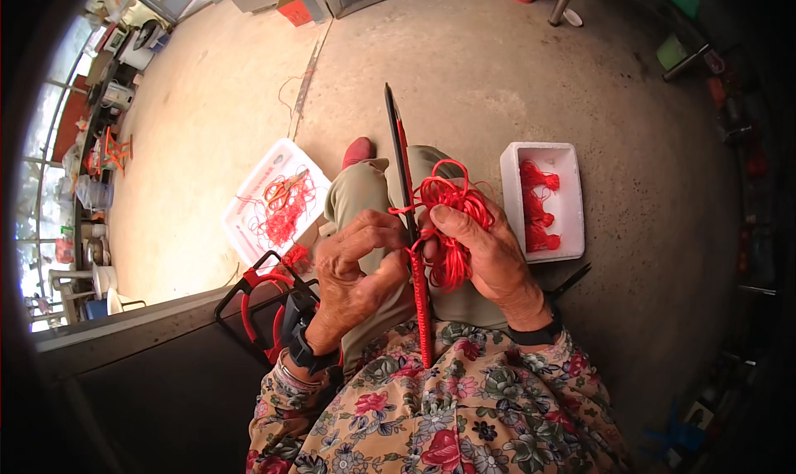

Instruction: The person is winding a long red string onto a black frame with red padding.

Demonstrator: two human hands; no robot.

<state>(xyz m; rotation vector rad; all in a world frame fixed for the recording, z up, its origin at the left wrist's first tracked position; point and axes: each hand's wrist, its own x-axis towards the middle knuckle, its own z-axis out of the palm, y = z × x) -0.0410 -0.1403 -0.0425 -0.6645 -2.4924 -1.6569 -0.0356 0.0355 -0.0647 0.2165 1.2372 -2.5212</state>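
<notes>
Bare concrete floor (464, 76) lay under the seated person. Over the lap, the red cord (448, 217) looped around a long dark rod (401, 167). The left hand (356, 262) pinched closed on the rod; the right hand (489, 254) curled shut over the loops. Loose coils could slip and tangle. Fingertips hid the knot; the white tray (274, 204) held blurred scraps.
</notes>
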